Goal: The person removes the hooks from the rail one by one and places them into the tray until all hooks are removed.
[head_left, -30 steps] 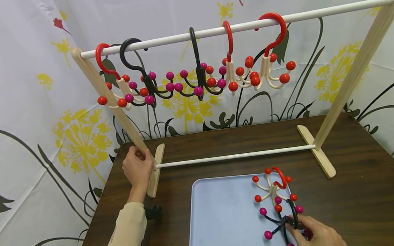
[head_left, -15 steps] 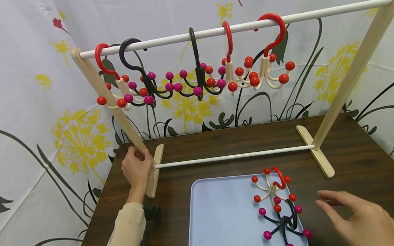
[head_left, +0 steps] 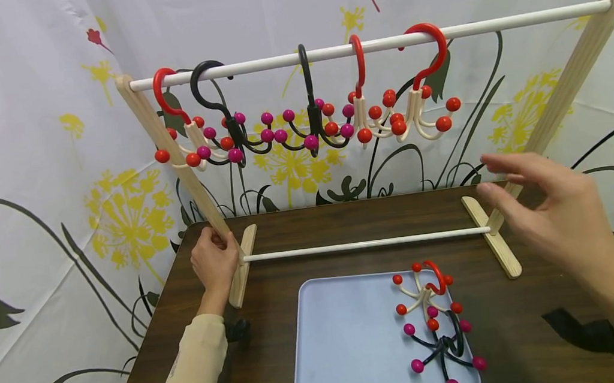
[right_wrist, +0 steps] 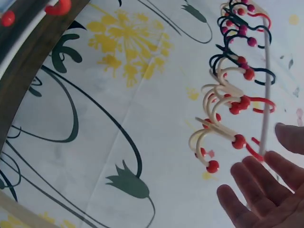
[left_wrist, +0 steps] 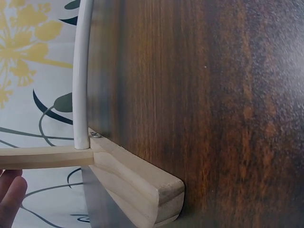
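My left hand (head_left: 215, 259) grips the wooden rack's left upright (head_left: 195, 188) low down, near its foot; the left wrist view shows fingertips (left_wrist: 14, 194) against that upright. Raised at the right, my right hand (head_left: 562, 207) has its fingers extended, holds nothing, and overlaps the right upright in the head view. From the white top rail (head_left: 478, 25) hang several multi-arm hangers, red-hooked ones (head_left: 414, 108) with red balls and black ones (head_left: 315, 122) with magenta balls. On the tray's right side lie a red-hooked hanger (head_left: 426, 290) and a black hanger (head_left: 445, 344).
The pale blue tray (head_left: 345, 339) sits on the dark wooden table (head_left: 374, 216) in front of the rack. A white lower rail (head_left: 365, 245) joins the rack's wooden feet, left foot (head_left: 240, 281) and right foot (head_left: 501, 251). Behind hangs a flower-printed curtain (head_left: 20, 118).
My right hand has let go of the black hanger on the tray, moved away to the right, and risen toward the right upright. My left hand has stayed at the left upright.
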`<action>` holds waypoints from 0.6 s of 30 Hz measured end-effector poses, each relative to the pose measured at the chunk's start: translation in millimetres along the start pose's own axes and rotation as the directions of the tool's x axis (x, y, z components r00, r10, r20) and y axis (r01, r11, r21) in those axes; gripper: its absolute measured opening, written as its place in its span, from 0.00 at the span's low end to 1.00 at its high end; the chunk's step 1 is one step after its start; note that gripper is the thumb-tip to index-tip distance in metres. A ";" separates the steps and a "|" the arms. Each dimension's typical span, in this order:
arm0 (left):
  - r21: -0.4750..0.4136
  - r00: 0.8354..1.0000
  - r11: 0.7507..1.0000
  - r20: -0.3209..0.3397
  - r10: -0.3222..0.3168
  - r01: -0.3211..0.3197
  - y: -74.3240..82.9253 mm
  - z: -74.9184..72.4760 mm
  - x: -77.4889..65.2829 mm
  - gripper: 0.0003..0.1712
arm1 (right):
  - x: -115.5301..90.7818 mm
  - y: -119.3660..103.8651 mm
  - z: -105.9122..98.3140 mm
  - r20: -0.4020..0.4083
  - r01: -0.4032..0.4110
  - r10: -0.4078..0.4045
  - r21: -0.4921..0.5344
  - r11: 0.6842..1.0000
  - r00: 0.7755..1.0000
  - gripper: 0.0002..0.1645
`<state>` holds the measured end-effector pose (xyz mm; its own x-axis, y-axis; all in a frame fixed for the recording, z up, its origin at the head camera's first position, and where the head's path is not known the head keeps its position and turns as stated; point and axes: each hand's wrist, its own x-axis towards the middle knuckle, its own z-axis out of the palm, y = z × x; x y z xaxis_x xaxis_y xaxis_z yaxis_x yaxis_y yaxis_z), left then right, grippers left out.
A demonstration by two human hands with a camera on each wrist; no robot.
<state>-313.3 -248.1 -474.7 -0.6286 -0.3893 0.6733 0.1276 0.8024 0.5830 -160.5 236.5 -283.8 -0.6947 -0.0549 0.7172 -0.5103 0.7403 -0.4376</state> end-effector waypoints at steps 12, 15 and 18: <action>0.009 1.000 1.000 0.004 -0.007 0.007 -2.1 -1.2 0.8 0.10 | 91.7 1.5 30.8 0.159 -0.196 0.171 0.157 0.968 0.972 0.30; 0.006 1.000 1.000 0.005 -0.001 0.001 -1.9 -0.8 0.9 0.09 | 104.1 1.3 38.8 0.179 -0.208 0.180 0.154 0.966 0.967 0.31; 0.006 1.000 1.000 0.005 0.008 -0.008 -2.1 -0.1 1.0 0.10 | 113.3 0.2 44.3 0.199 -0.234 0.206 0.127 0.964 0.958 0.32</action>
<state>-314.2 -250.2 -475.2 -0.6316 -0.3806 0.6754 0.1281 0.8080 0.5751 -261.8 200.7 -226.7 -0.8718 -0.0338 0.4887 -0.3939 0.6413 -0.6584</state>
